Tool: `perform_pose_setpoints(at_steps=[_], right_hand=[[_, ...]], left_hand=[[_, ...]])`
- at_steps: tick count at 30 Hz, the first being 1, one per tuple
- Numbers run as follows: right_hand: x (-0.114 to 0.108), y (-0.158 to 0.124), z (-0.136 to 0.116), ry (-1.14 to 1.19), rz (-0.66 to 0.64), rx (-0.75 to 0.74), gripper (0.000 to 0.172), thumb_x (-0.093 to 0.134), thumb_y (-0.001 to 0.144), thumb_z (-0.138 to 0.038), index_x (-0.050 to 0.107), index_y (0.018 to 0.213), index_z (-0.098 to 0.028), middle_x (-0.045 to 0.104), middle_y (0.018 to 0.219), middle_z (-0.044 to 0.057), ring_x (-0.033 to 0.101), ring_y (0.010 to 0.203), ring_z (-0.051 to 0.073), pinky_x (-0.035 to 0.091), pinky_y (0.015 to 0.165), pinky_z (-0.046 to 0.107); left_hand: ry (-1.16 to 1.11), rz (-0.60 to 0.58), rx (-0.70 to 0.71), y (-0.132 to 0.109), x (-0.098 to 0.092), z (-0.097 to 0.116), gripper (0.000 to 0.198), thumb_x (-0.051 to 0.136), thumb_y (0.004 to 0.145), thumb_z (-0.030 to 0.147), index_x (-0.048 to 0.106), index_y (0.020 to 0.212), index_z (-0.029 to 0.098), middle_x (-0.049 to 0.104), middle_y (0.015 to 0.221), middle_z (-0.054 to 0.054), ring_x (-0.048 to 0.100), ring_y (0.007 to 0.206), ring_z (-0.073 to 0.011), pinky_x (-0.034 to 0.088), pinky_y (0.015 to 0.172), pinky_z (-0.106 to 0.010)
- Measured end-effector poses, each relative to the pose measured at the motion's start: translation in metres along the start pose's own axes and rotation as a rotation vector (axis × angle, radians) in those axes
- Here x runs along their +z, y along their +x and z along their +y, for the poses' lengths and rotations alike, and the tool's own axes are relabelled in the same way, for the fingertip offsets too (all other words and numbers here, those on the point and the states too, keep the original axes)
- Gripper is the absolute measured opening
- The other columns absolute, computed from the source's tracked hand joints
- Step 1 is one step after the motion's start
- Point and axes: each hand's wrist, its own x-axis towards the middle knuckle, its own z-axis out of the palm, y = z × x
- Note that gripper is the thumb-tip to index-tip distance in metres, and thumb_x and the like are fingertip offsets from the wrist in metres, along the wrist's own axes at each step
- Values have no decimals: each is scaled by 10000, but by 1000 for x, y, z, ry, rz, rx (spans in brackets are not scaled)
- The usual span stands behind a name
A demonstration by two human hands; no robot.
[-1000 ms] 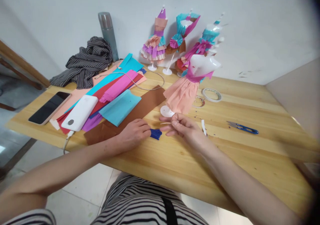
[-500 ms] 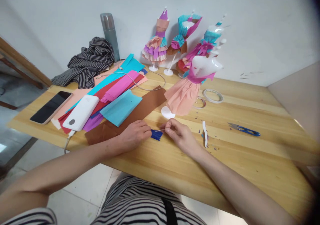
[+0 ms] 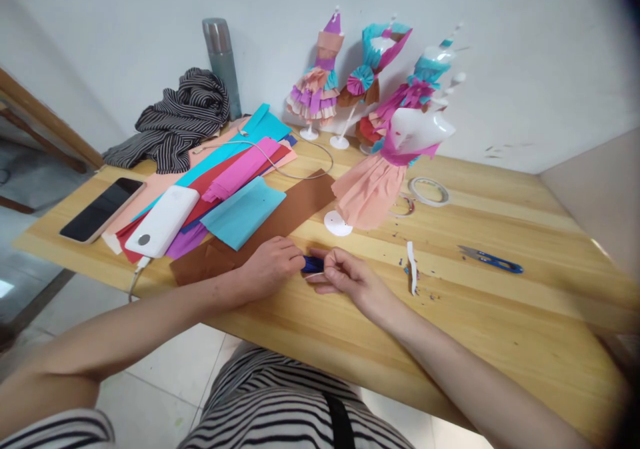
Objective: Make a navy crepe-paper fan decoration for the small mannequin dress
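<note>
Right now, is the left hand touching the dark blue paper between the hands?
Touching: the head view shows the left hand closed over one end of the dark blue paper.

Left hand [image 3: 276, 266] curled, right hand [image 3: 352, 276] pinching

A shirt [image 3: 270, 412] is worn, patterned with black and white stripes. The same pattern is shown by the short left sleeve [image 3: 75, 429]. The front is marked by a black strap [image 3: 340, 419]. The left hand [image 3: 275, 267], right hand [image 3: 356, 281] and forearms [image 3: 175, 316] are bare.
</note>
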Motion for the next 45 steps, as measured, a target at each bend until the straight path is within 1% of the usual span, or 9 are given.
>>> perform_pose_setpoints(at_steps=[5,9,15,18,23,30,36,40,45], right_hand=[[-1,0,-1,-71,-10,-35,527,719,676,-686,484,688,-214,692,965,65,712,947,253,588,871,441],[-2,0,-1,-86,-18,-35,526,715,679,-687,487,692,-213,689,958,69,703,972,258,576,891,441],[-2,2,-2,-30,-21,13,546,758,633,-675,491,693,-203,694,1018,89,707,1018,276,572,896,441],[-3,2,-4,-23,-20,26,549,767,628,-669,496,689,-195,696,1025,90,710,1007,274,569,899,445],[-3,2,-6,-25,-25,25,543,772,629,-663,496,685,-198,707,951,58,708,999,268,565,907,453],[-1,1,-6,-88,-44,-10,518,726,674,-675,482,693,-218,699,902,63,692,1006,272,553,909,454],[-2,-3,-3,-267,-76,-160,348,653,828,-507,487,711,-224,699,941,79,658,1068,275,554,860,413],[-5,-2,4,-364,-87,-181,267,639,860,-403,500,721,-223,697,834,52,680,930,241,557,828,389],[-6,-2,5,-390,-75,-197,233,622,870,-363,503,727,-223,699,836,62,672,965,261,561,810,392]], left_hand=[[-4,-34,-8,1,0,1,204,474,898,101,641,789,143,700,839,-70,626,797,-187,464,712,-315],[-165,-103,-63,5,-13,-7,173,512,869,114,662,797,157,715,847,-67,646,829,-188,505,741,-308],[-508,96,-462,5,-51,-24,120,566,872,176,680,839,164,752,996,-58,697,895,-182,553,798,-305],[-544,92,-388,4,-49,-23,67,639,837,183,701,851,161,756,938,-59,688,902,-190,551,818,-316],[-444,-30,-180,8,-24,-14,71,649,833,137,718,829,155,748,987,-70,632,954,-202,516,859,-318],[-366,-119,-240,16,-12,-15,168,594,843,90,684,716,154,714,811,-42,576,807,-173,469,780,-289],[-380,-125,-226,17,-8,-21,211,596,825,71,683,655,160,700,804,-37,551,763,-157,446,741,-275],[-409,-130,-205,14,-8,-24,163,628,845,122,711,712,166,716,865,-39,575,825,-162,458,773,-272],[-409,-145,-148,10,-13,-22,46,689,828,188,732,824,172,728,959,-43,578,868,-177,460,793,-284]])
